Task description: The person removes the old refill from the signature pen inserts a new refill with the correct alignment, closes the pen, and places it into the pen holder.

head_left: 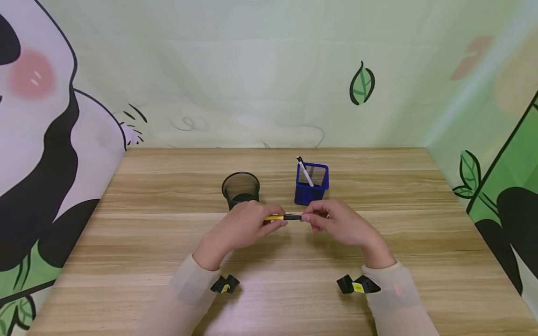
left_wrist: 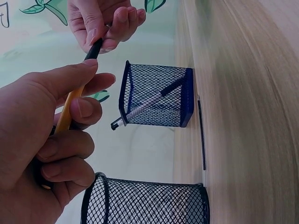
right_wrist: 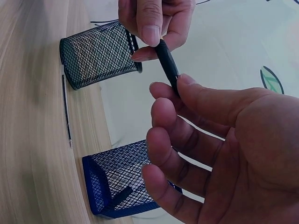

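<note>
Both hands are on a yellow pen with a black grip section [head_left: 275, 218], held level above the table. My left hand [head_left: 245, 225] grips the yellow barrel, its fingers curled round it in the left wrist view. The black front end [right_wrist: 167, 63] is pinched between thumb and index finger of my right hand [head_left: 344, 226]; the other fingers are loosely bent. On the table beyond the hands lies a thin dark pen refill [left_wrist: 202, 135], mostly hidden in the head view.
Behind my left hand stands a round black mesh pen cup [head_left: 239, 185]. A square blue mesh pen holder [head_left: 308, 195] stands to its right, with a white pen with black ends [head_left: 306, 173] leaning inside. A patterned wall cloth [head_left: 252, 70] borders the wooden table [head_left: 168, 168].
</note>
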Demonstrator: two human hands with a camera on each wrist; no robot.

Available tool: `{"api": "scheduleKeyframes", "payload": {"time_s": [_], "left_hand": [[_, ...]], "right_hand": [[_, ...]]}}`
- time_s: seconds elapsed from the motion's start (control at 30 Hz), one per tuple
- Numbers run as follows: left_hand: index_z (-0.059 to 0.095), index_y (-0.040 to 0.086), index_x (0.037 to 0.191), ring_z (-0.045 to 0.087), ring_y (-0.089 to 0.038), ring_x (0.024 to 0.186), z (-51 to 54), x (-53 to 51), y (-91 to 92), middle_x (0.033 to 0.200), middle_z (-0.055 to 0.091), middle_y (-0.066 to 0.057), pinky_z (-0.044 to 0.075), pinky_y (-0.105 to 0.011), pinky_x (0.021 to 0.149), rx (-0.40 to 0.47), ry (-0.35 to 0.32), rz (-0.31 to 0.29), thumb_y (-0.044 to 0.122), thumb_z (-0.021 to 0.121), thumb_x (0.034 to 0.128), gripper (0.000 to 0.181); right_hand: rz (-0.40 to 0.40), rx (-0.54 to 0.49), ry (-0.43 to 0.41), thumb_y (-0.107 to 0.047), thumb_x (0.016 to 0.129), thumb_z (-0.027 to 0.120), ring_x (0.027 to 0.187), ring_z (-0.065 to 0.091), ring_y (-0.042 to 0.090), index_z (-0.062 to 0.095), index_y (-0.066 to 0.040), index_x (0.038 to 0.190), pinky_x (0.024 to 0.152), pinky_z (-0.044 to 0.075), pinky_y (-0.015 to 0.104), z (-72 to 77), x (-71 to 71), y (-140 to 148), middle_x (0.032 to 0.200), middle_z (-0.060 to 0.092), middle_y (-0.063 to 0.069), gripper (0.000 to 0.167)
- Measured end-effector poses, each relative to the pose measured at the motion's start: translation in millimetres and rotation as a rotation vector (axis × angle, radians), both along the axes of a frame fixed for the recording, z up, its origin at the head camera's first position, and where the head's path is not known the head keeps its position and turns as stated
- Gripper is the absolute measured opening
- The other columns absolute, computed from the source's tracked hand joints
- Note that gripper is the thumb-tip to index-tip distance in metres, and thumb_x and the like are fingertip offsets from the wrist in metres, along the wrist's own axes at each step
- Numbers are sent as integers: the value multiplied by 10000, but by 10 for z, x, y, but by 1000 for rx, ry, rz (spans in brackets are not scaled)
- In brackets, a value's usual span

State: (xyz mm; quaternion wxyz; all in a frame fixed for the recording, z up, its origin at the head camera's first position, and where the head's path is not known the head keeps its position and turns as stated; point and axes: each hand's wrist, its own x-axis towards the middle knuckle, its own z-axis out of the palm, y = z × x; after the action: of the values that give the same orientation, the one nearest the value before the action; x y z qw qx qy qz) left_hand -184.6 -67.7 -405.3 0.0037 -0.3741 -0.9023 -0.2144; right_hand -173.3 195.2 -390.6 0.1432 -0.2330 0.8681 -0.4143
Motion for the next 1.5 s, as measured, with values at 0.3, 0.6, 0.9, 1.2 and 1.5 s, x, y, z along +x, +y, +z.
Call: {"api": "scheduleKeyframes", "payload": {"time_s": [0.3,0.6,0.9,1.2,1.5], "left_hand": [[738,219,1144,492,-32,564,6,2,0,746,649,130,416,-241,558,1,3,-2,423,602,1051,262],[738,236,1155,524,-41,591,9,-2,-13,780,683,127,434,-245,575,-3,10,1,433,595,1052,264],[734,256,1154,516,-46,596,10,-2,-24,773,658,142,420,-243,565,0,-12,4,440,591,1053,254],[745,227,1163,492,-51,578,8,6,-26,742,635,130,405,-248,555,-4,-13,9,446,591,1052,291],[742,230,1131,505,-40,582,9,13,-13,749,641,141,418,-238,557,-6,-15,18,447,603,1045,272]], "right_hand": [[13,-4,3,-198,1076,574,608,453,100,733,-178,977,563,357,231,-13,-10,-1,729,605,-27,188],[7,-26,12,-243,1103,520,654,543,178,707,-116,1001,609,431,258,-32,-21,27,738,620,13,247],[6,-21,14,-205,1000,702,687,585,176,721,-121,1089,612,450,270,-6,-4,24,755,636,-17,123],[15,-26,20,-177,1019,672,658,554,146,729,-153,1028,583,430,252,-27,-9,16,745,632,-26,62],[26,-18,21,-200,1043,637,654,513,124,728,-173,1003,596,406,242,-43,-6,14,746,608,-33,103]]}}
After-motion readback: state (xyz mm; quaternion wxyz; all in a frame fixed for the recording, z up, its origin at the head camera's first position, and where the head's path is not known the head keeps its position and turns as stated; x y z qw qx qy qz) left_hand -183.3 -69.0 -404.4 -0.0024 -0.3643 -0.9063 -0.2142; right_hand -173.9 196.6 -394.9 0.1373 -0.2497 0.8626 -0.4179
